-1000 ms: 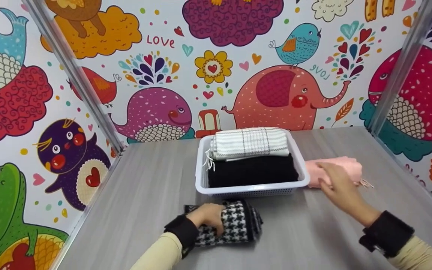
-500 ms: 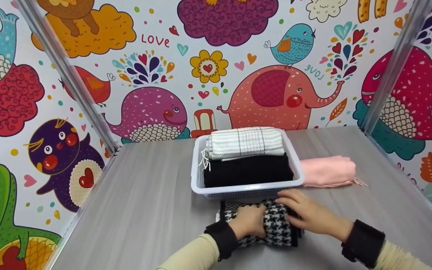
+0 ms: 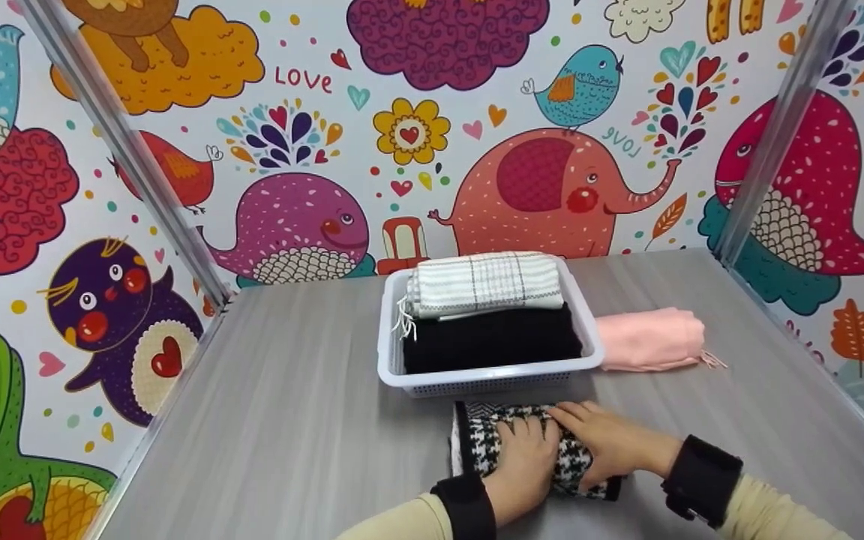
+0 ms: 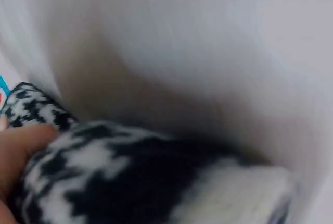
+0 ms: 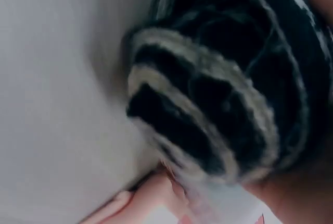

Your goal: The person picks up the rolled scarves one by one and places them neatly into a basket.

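Observation:
A black-and-white houndstooth scarf [image 3: 484,444], rolled up, lies in front of the basket. My left hand [image 3: 526,465] grips it across the middle, fingers over the top. On its right part my right hand [image 3: 616,442] holds the roll between thumb and fingers. The left wrist view has the scarf [image 4: 104,172] large and blurred, with a bit of the left hand [image 4: 21,151] at the edge. From the right wrist, the scarf's spiral end [image 5: 208,104] shows layers with pale edges, with parts of the right hand [image 5: 291,198] beside it.
A white plastic basket [image 3: 492,381] stands behind the scarf, holding a rolled white striped cloth [image 3: 488,285] and a black rolled cloth [image 3: 492,339]. A pink fringed roll [image 3: 649,340] lies against its right side. Printed panels wall the grey table [image 3: 289,420].
My right hand has left the pink roll and come down onto the houndstooth scarf. My left hand has moved the scarf rightward in the head view. The basket stays put.

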The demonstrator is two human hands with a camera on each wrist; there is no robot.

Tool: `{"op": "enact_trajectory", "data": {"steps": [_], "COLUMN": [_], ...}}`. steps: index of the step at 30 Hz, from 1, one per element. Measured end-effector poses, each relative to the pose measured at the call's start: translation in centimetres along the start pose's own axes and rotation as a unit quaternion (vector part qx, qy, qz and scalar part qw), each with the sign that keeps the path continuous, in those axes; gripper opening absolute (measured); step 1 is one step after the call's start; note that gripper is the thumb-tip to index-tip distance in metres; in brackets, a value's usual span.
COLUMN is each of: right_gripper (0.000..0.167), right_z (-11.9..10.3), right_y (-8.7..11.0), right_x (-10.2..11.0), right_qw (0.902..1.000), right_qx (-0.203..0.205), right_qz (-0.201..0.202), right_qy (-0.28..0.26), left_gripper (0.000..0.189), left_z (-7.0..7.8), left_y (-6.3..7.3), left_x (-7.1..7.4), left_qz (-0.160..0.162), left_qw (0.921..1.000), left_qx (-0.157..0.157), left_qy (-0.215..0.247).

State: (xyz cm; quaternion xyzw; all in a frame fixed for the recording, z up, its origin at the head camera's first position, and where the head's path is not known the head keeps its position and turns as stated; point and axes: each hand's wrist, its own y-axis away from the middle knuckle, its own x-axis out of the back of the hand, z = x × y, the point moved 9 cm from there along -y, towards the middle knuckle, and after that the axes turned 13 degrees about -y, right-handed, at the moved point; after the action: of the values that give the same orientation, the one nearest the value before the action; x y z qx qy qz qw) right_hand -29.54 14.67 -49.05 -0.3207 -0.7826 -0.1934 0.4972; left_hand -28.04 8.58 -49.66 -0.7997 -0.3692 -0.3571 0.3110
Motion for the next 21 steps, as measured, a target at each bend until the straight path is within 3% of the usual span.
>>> {"op": "enact_trajectory", "data": {"steps": [3, 6, 9, 11, 14, 16, 17, 18, 21], "right_gripper": [0.109, 0.108, 0.105, 0.101, 0.094, 0.09, 0.09, 0.091, 0.095], "right_z": [-0.5, -1.1, -1.5, -1.5, -0.9, -0.3, 0.1, 0.3, 0.8], "right_y": [0.4, 0.9, 1.3, 1.5, 1.8, 2.1, 2.4, 2.6, 3.0], "right_x": [0.0, 0.2, 0.3, 0.3, -0.2, -0.8, -1.0, -1.3, -1.6], "right_qw": [0.9985, 0.9935, 0.988, 0.9878, 0.9949, 0.9924, 0.9867, 0.9795, 0.9638], "right_qx": [0.033, 0.07, 0.095, 0.104, 0.093, 0.067, 0.05, 0.036, 0.016], "right_qz": [0.033, 0.072, 0.101, 0.1, 0.037, -0.026, -0.054, -0.077, -0.107], "right_qy": [0.028, 0.054, 0.067, 0.058, -0.015, -0.1, -0.145, -0.183, -0.244], "left_gripper": [0.083, 0.1, 0.104, 0.103, 0.105, 0.107, 0.108, 0.109, 0.107], "left_z": [-0.6, -2.2, -4.2, -5.1, -5.5, -5.3, -5.2, -5.1, -5.1], "left_y": [0.7, 1.3, 1.9, 2.4, 3.6, 4.4, 4.8, 5.0, 5.4], "left_x": [-0.4, -1.4, -3.0, -4.0, -5.1, -5.5, -5.6, -5.6, -5.4], "left_qz": [-0.045, -0.118, -0.203, -0.257, -0.327, -0.358, -0.365, -0.364, -0.331], "left_qw": [0.9968, 0.9817, 0.9545, 0.9305, 0.8911, 0.8713, 0.8662, 0.8664, 0.8796], "left_qx": [-0.053, -0.09, -0.098, -0.094, -0.099, -0.107, -0.113, -0.117, -0.116], "left_qy": [0.041, 0.119, 0.196, 0.243, 0.299, 0.318, 0.322, 0.321, 0.321]}}
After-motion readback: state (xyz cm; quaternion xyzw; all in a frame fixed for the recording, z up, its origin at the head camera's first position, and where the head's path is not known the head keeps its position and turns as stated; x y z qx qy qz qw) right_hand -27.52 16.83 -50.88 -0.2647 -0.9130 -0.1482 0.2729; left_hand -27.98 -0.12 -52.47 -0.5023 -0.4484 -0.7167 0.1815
